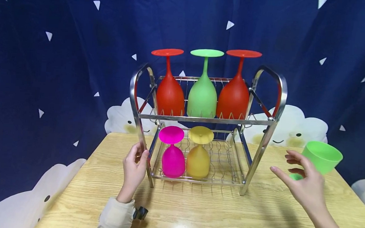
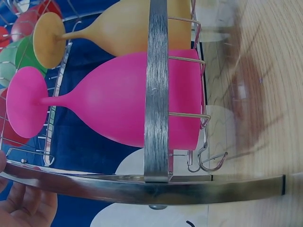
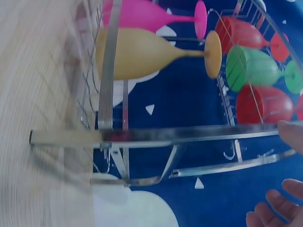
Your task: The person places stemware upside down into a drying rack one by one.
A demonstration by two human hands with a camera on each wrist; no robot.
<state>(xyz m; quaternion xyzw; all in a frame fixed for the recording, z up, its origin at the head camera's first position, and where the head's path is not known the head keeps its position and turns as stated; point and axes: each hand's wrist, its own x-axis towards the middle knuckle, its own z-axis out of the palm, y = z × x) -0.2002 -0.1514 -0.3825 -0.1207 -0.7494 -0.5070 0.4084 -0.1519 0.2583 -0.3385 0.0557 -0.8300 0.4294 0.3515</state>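
Note:
A two-tier metal dish rack (image 1: pixel 197 119) stands on the table. My left hand (image 1: pixel 135 166) grips its left front leg, the thumb in front and the other fingers behind in the left wrist view. Upside down on the upper tier are a red goblet (image 1: pixel 170 96), a green goblet (image 1: pixel 202 98) and another red goblet (image 1: pixel 233 99). Below them, a pink goblet (image 1: pixel 173 161) and a yellow goblet (image 1: pixel 198 163) stand inverted. Right of the rack, my right hand (image 1: pixel 309 184) is spread and holds nothing. Behind it stands an upright green goblet (image 1: pixel 322 156), its stem hidden by the hand.
The wooden table (image 1: pixel 196 211) carries the rack and the upright goblet. A dark blue curtain (image 1: pixel 64 70) with white triangles and cloud faces hangs behind. The rack's curved right handle (image 1: pixel 283 90) rises above its upper tier.

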